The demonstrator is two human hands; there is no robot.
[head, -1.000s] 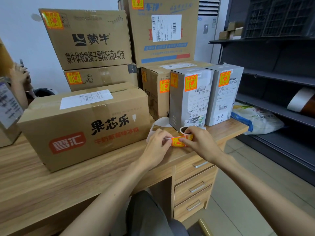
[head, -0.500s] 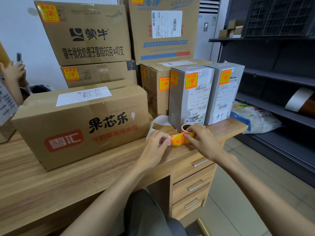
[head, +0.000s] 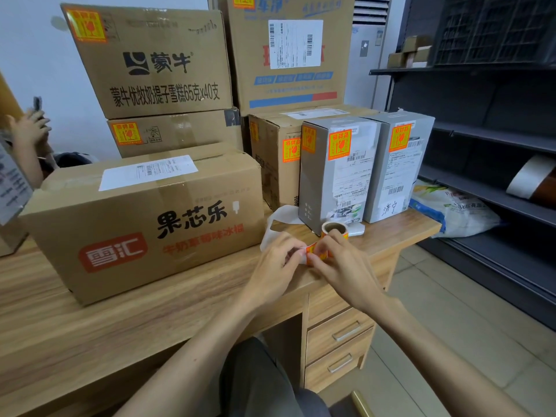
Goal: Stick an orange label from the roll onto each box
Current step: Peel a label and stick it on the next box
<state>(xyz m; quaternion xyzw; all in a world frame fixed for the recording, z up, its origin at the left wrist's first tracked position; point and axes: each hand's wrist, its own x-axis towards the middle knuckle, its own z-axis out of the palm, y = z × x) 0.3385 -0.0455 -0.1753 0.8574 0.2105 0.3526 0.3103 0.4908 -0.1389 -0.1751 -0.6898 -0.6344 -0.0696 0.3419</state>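
Observation:
The label roll point(head: 333, 228) stands on the wooden desk point(head: 150, 314) in front of a grey box point(head: 337, 173). An orange label point(head: 317, 252) on its white backing strip stretches from the roll between my hands. My left hand point(head: 279, 263) pinches the backing strip at its left end. My right hand point(head: 343, 263) pinches the orange label from the right. The large brown box point(head: 144, 221) at the front left shows no orange label on its visible faces. The other boxes each carry one.
Stacked cartons point(head: 156, 64) fill the back of the desk. A second grey box point(head: 397, 167) stands near the desk's right edge. Dark metal shelving point(head: 493, 139) with a bag point(head: 451, 212) is on the right. Another person's hand point(head: 27, 130) shows at the far left. Drawers point(head: 340, 335) sit below.
My hands have drawn closer together over the label strip, and my right hand has slid from the roll onto the orange label. The roll stays on the desk.

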